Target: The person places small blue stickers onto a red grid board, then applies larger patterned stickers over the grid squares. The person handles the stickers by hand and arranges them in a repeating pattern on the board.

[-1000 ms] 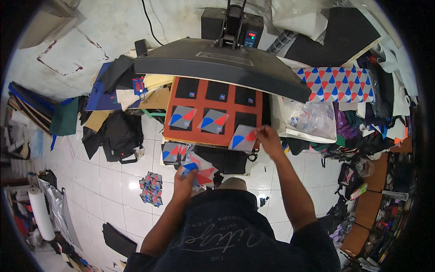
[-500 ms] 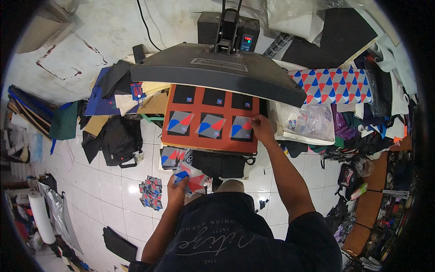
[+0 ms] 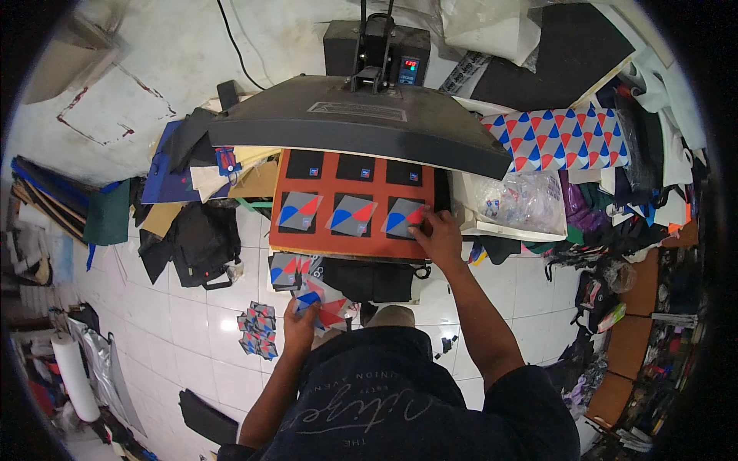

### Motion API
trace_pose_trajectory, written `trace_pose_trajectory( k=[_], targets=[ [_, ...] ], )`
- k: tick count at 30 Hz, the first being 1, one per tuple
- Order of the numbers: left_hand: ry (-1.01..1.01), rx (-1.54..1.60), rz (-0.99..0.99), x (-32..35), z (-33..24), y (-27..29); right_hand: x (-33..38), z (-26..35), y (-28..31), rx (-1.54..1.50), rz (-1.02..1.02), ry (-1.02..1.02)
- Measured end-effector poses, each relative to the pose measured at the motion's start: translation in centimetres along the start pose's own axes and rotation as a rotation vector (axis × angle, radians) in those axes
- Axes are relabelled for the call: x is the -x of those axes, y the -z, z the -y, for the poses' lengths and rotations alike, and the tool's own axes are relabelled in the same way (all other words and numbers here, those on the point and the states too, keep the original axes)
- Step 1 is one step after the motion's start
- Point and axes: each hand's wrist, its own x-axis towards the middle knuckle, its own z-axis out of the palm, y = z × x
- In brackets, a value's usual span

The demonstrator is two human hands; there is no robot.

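Observation:
My right hand [image 3: 441,237] has its fingers pinched at the right edge of a printed grey, blue and red transfer sheet [image 3: 400,215]. That sheet lies over a black fabric piece on the orange-brown heat press bed [image 3: 354,247]. Two similar sheets, a middle one [image 3: 350,211] and a left one [image 3: 300,207], cover black pieces in the same near row. Behind them, three black squares [image 3: 356,167] bear small emblems. Low in front of the bed, my left hand [image 3: 300,321] grips several loose printed sheets [image 3: 332,306]. The raised press plate [image 3: 346,127] overhangs the bed's far part.
Printed pieces [image 3: 286,270] and black fabric [image 3: 369,278] lie just before the bed. A bunch of cut pieces [image 3: 258,330] rests on the tiled floor. Right of the press are a tray of plastic bags [image 3: 523,203] and a patterned sheet [image 3: 557,140].
My right hand has moved slightly nearer along the right sheet's edge, away from its upper corner. My left hand keeps its hold on the sheets. The whole view has shifted a little.

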Motion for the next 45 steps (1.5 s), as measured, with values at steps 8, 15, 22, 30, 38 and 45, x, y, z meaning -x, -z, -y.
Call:
trace_pose_trajectory(
  k=[8,15,22,30,38,45],
  targets=[
    [-0.015,-0.086,0.022,-0.7,0.2,0.2,0.6,0.0,-0.4,-0.01,0.004,-0.051],
    [0.013,-0.153,-0.018,0.0,-0.6,-0.5,0.4,0.3,-0.2,-0.02,-0.018,-0.035],
    [0.012,-0.1,-0.002,-0.2,0.2,0.2,0.3,0.6,0.0,-0.004,0.034,-0.08],
    [0.007,-0.074,-0.03,-0.5,0.9,0.4,0.3,0.1,-0.5,0.014,0.052,-0.085],
    [0.018,-0.11,-0.029,-0.5,0.8,0.5,0.2,0.0,-0.6,0.003,0.071,-0.107],
    [0.007,-0.117,-0.006,-0.2,0.1,0.0,0.3,-0.2,-0.7,0.029,0.04,-0.079]
  ],
)
